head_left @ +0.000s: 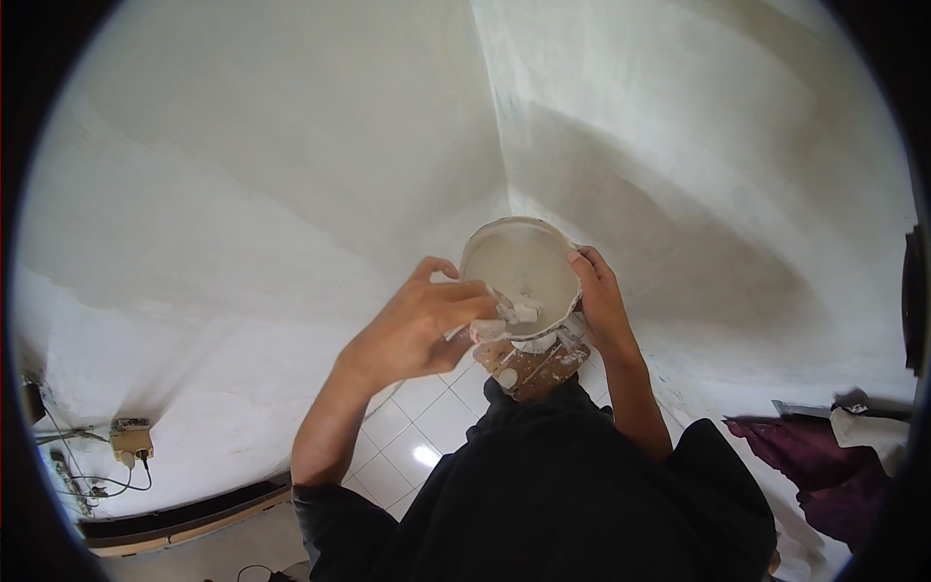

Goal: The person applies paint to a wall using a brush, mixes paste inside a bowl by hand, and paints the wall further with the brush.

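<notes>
A round, pale container (pixel 519 254) is in front of me, seen from above, with a greyish-white coating or mix inside. My right hand (pixel 599 291) grips its right side, thumb over the rim and fingers around the outside. At the lower left of the rim, my left hand (pixel 422 320) has its fingers curled around a small whitish, smeared tool (pixel 524 311). One end of that tool is inside the container; its exact kind is unclear, since the fingers cover part of it.
Below the container is a white-spattered wooden surface (pixel 538 371), above white floor tiles (pixel 417 427). Two patchy pale walls (pixel 320 136) meet in a corner ahead. A wired socket box (pixel 131 441) is at the lower left. Maroon cloth (pixel 824 470) hangs at the right.
</notes>
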Tool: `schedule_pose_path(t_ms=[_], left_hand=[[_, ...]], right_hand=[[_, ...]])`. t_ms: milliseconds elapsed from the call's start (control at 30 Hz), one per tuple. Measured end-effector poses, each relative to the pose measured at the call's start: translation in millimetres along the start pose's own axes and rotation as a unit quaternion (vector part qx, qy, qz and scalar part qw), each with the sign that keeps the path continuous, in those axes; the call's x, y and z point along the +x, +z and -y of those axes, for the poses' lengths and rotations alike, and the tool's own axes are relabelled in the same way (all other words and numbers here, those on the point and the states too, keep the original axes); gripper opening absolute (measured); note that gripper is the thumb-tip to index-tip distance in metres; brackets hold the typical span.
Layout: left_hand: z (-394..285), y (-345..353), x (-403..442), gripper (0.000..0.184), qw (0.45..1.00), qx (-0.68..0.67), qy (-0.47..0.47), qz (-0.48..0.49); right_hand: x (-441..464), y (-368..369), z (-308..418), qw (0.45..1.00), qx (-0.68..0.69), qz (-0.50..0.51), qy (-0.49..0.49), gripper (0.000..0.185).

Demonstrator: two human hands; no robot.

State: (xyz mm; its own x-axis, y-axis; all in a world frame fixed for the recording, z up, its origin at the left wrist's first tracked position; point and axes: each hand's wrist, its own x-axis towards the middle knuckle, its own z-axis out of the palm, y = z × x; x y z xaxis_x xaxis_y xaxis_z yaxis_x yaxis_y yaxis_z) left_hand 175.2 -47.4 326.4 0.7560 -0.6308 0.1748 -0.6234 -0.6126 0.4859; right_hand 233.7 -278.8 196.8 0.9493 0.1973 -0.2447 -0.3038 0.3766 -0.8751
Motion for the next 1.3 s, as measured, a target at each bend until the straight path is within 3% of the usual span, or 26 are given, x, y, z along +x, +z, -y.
schedule_pose_path(t_ms=[200, 367, 467, 533, 700, 833, 933, 1000, 1133, 1233, 1300], left_hand=[[9, -2, 26, 0.041, 0.989, 0.094, -0.024, -0.108], [9, 14, 18, 0.033, 0.985, 0.145, -0.017, -0.093], [-2, 28, 12, 0.029, 0.974, 0.178, -0.02, -0.139], [-11, 41, 15, 0.028, 0.973, 0.174, -0.057, -0.144], [-19, 35, 22, 0.03, 0.975, 0.051, -0.105, -0.19], [-11, -7, 25, 0.03, 0.978, -0.001, -0.068, -0.195], [4, -29, 25, 0.032, 0.984, -0.061, -0.062, -0.154], [9, -37, 27, 0.032, 0.976, -0.197, -0.075, -0.047], [19, -20, 34, 0.037, 0.971, -0.206, -0.092, 0.082], [21, 1, 42, 0.034, 0.956, -0.267, -0.112, 0.034], [24, 3, 43, 0.033, 0.946, -0.3, -0.12, -0.009]], right_hand=[[-5, 3, 3, 1.0, -0.01, 0.004, 0.007, 0.026], [-10, 11, 1, 1.0, -0.012, -0.008, -0.014, 0.028], [-10, 11, -6, 0.999, -0.008, -0.044, -0.019, 0.029], [-5, 7, -20, 0.996, -0.035, -0.038, -0.069, 0.039], [-4, 6, -20, 0.999, -0.025, -0.026, -0.034, 0.037], [-8, 4, -6, 0.999, -0.024, 0.03, -0.012, 0.034], [-9, 3, -3, 0.999, -0.031, 0.041, -0.013, 0.033], [-10, 2, -1, 0.998, -0.037, 0.046, -0.014, 0.033], [-11, 5, -2, 0.996, -0.068, 0.059, -0.03, 0.032], [-19, 12, 4, 0.997, -0.023, 0.062, 0.035, 0.026], [-19, 12, 0, 0.997, -0.024, 0.066, 0.022, 0.027]])
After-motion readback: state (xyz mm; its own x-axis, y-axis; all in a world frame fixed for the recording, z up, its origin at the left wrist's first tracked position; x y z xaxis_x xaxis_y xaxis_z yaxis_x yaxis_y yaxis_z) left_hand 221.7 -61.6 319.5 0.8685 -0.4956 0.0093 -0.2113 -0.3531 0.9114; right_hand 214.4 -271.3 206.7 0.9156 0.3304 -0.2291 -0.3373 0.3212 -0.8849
